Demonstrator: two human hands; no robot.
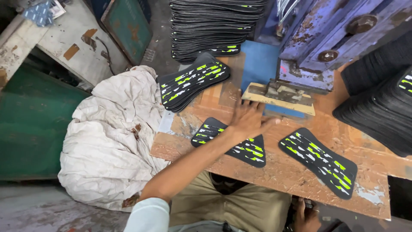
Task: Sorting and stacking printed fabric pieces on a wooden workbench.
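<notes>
My left hand (249,118) reaches across the wooden worktable (283,172), fingers spread, hovering over a black bow-shaped sheet piece with green and white marks (253,151) and just short of a pale block with a metal cutting die (279,96). It holds nothing. A second printed piece (318,161) lies to the right on the table. My right hand (305,215) sits low by my lap at the table's near edge, partly hidden; its fingers are unclear.
A small stack of printed pieces (194,85) sits at the table's far left, a tall stack (214,30) behind it, and black stacks (382,103) at right. A blue press machine (326,38) stands behind the die. A white sack (111,137) lies left.
</notes>
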